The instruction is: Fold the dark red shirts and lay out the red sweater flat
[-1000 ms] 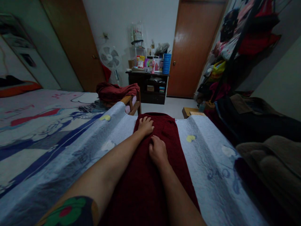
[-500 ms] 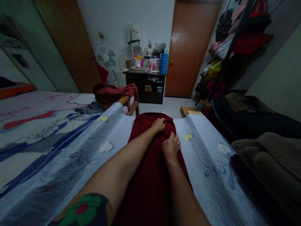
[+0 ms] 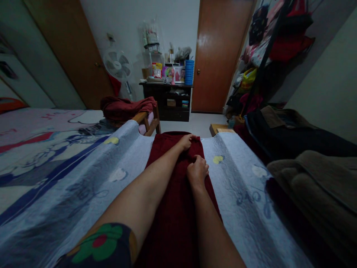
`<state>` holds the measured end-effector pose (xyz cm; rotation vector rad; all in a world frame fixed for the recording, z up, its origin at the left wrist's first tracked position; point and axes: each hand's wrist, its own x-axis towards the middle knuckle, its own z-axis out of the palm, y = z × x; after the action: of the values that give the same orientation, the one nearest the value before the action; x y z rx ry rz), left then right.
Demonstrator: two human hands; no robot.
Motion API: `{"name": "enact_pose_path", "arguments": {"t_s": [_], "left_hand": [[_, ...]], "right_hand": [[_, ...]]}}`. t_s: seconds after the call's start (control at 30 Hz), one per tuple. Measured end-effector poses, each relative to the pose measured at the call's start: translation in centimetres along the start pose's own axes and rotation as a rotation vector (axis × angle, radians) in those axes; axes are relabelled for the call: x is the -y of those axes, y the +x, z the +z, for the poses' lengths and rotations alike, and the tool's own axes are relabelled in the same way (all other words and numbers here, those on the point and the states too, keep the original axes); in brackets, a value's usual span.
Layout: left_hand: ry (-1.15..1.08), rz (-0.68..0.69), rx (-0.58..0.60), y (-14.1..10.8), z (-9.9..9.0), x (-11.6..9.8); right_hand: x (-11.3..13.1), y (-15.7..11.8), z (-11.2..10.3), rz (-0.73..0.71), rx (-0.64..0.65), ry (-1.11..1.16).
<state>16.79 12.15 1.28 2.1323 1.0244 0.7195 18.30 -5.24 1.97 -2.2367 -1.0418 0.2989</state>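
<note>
A dark red garment [image 3: 178, 208] lies lengthwise on a light blue-grey patterned blanket [image 3: 234, 178], its far end at the blanket's far edge. Near the top right corner of the garment, my left hand [image 3: 187, 142] has its fingers closed on the cloth. My right hand [image 3: 197, 171] is lower, at the garment's right edge, with curled fingers pinching the fabric. Small creases show in the cloth between the two hands.
Folded dark clothes [image 3: 301, 134] and a brown folded pile [image 3: 318, 178] stand on the right. A reddish cloth [image 3: 125, 109] hangs over a wooden frame [image 3: 153, 124] at the far left. Beyond are a fan [image 3: 118, 65] and a black cabinet [image 3: 164, 102].
The whole view has shifted slightly, so things appear further left. My left hand has moved a little towards the garment's far right corner; my right hand keeps nearly the same place on it.
</note>
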Motion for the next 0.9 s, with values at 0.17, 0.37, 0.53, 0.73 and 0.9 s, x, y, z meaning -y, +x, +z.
{"name": "enact_pose_path", "arguments": {"t_s": [0.17,0.37,0.53,0.73,0.9], "left_hand": [[0.099,0.023,0.186,0.5,-1.1,-0.6],[0.314,-0.008,0.230,0.9,-2.0,-1.3],[0.463,-0.002,0.148,0.4,-2.0,-1.5],[0.537,-0.044,0.027,-0.8,-0.9,-1.1],[0.511,-0.095,-0.048,-0.8,-0.4,-0.9]], "right_hand": [[-0.2,0.1,0.1,-0.015,-0.032,0.035],[-0.4,0.2,0.2,-0.017,-0.107,0.126],[-0.3,0.1,0.3,0.003,-0.106,0.110],[-0.4,-0.2,1.2,-0.023,-0.075,-0.029],[-0.5,-0.5,1.7,-0.085,-0.104,-0.070]]}}
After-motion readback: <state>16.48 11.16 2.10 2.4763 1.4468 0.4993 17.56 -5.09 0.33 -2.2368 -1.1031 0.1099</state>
